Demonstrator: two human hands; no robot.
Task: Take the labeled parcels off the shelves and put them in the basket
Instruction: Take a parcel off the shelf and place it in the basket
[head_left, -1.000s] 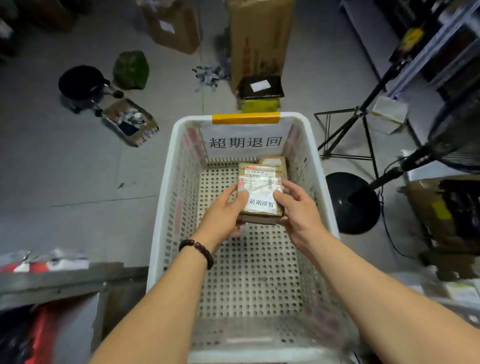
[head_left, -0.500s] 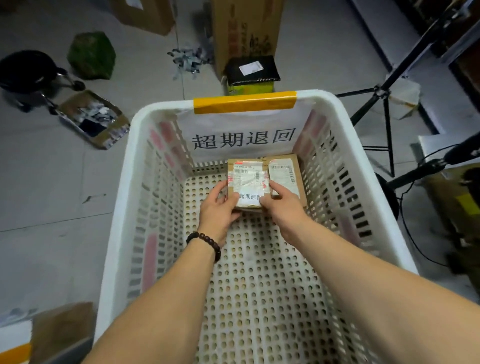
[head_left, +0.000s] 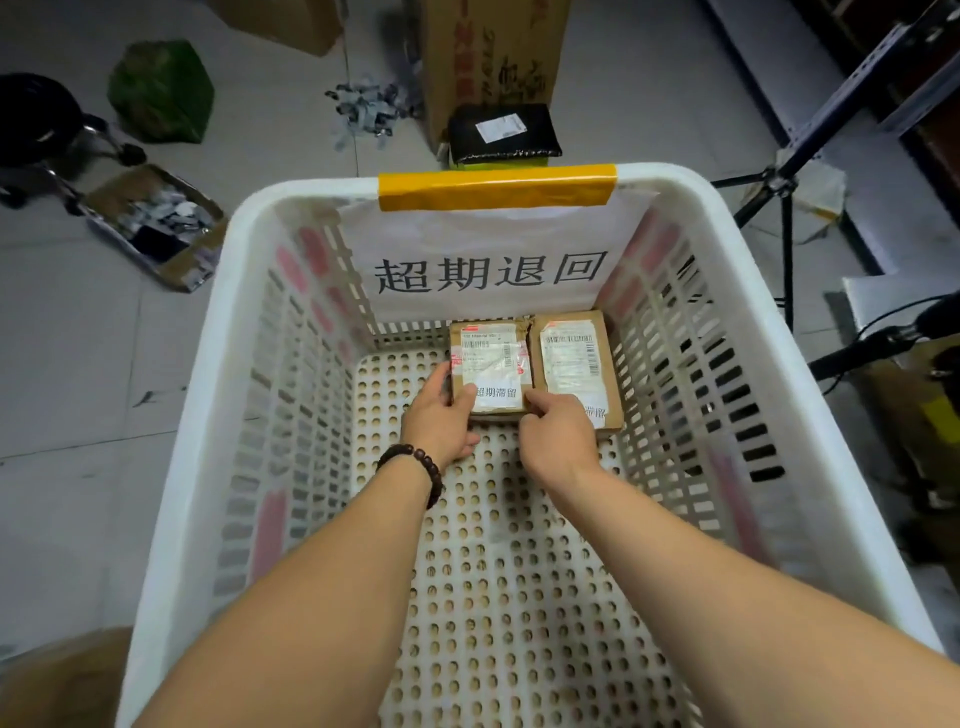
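Note:
A white perforated basket (head_left: 218, 415) with a yellow-taped paper sign on its far wall fills the view. Two small brown labeled parcels lie side by side against its far wall. My left hand (head_left: 441, 421) grips the near-left corner of the left parcel (head_left: 488, 364), thumb on its white label. My right hand (head_left: 558, 431) pinches that parcel's near-right corner and covers the near edge of the right parcel (head_left: 576, 358). The left parcel sits on or just above the basket floor; I cannot tell which.
Beyond the basket, a black labeled package (head_left: 504, 132) rests on a yellow box before a tall carton (head_left: 493, 57). On the left lie a green bundle (head_left: 161, 91) and an open box of scraps (head_left: 156, 223). A tripod (head_left: 784, 176) and shelving stand on the right.
Both hands have carried the parcel down and forward into the basket, setting it to the left of the parcel lying there. The camera has moved closer over the basket.

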